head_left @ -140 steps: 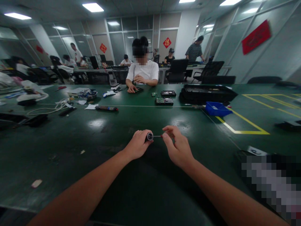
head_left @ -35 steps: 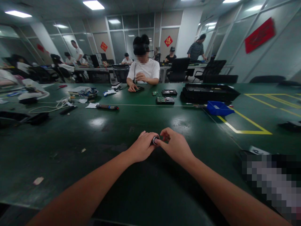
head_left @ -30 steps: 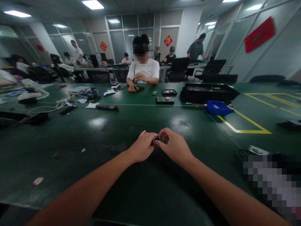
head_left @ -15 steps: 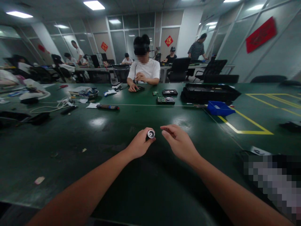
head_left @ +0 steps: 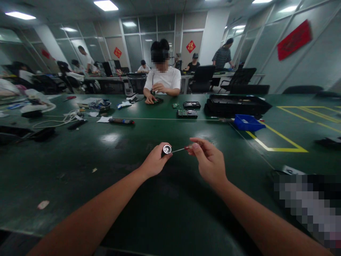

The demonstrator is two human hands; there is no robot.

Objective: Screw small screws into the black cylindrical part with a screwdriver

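My left hand (head_left: 155, 160) is wrapped round a small cylindrical part with a bright metal rim (head_left: 167, 149). Its round end faces me, showing small details inside too fine to name. In my right hand (head_left: 211, 160) is a screwdriver (head_left: 188, 147) with a reddish see-through handle, pinched between thumb and fingers. The thin shaft points left, and its tip is at or just beside the cylindrical part by my left fingers; contact is unclear. Both hands are above the green table (head_left: 149, 213).
Across the table a person in a white shirt (head_left: 173, 79) handles a dark object. Hard drives (head_left: 187, 113), a black case (head_left: 237, 106) and a blue bin (head_left: 247, 122) lie ahead. An electric screwdriver (head_left: 121, 121) and a white cable (head_left: 57, 121) are left.
My right hand has moved slightly right and turned, bringing the screwdriver's handle and shaft into sight. My left hand has shifted slightly left and up with the cylindrical part.
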